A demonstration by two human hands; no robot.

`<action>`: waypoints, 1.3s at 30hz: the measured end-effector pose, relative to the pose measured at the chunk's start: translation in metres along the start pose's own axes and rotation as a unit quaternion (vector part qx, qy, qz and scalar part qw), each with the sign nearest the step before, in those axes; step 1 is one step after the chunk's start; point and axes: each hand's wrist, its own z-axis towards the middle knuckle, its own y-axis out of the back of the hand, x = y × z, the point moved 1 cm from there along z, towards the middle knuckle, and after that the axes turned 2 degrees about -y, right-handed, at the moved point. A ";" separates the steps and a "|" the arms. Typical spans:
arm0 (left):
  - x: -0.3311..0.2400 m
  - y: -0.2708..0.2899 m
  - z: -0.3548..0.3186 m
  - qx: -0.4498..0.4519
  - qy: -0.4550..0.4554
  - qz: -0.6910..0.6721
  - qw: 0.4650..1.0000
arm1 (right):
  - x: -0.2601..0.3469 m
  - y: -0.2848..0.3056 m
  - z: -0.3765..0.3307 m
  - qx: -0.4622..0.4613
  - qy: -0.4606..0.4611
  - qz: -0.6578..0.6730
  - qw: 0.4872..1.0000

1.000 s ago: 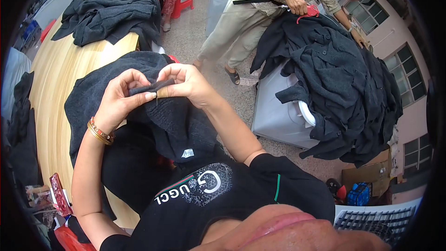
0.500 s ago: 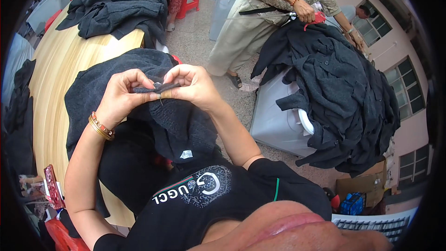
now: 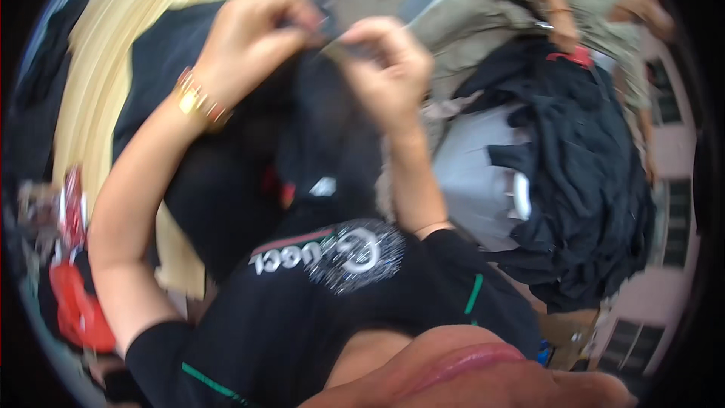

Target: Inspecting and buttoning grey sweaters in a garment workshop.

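At 6 o'clock, nearest, a black shirt (image 3: 264,325) is worn. Above it, from the centre toward 11 o'clock, the dark garment (image 3: 332,125) is spread, with a white label (image 3: 323,186) near its lower end. At its upper part, the left hand (image 3: 253,38) is raised at 11 o'clock and the right hand (image 3: 389,68) at 12, thumbs and fingertips curled inward, near each other; because of blur, whether cloth is pinched by either cannot be told. Bracelets (image 3: 196,102) are worn on the left wrist. The table (image 3: 87,113) is seen at 10 o'clock, a red bag (image 3: 79,310) at 8. At 3 o'clock a pale bin (image 3: 468,162) is overhung by a dark heap (image 3: 589,174). At 2, a red tool (image 3: 578,57) is held in a co-worker's hand (image 3: 563,32).
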 end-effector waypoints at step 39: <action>0.148 0.113 0.090 0.095 0.343 0.417 0.836 | -0.051 0.108 0.007 0.331 -0.326 -0.385 0.797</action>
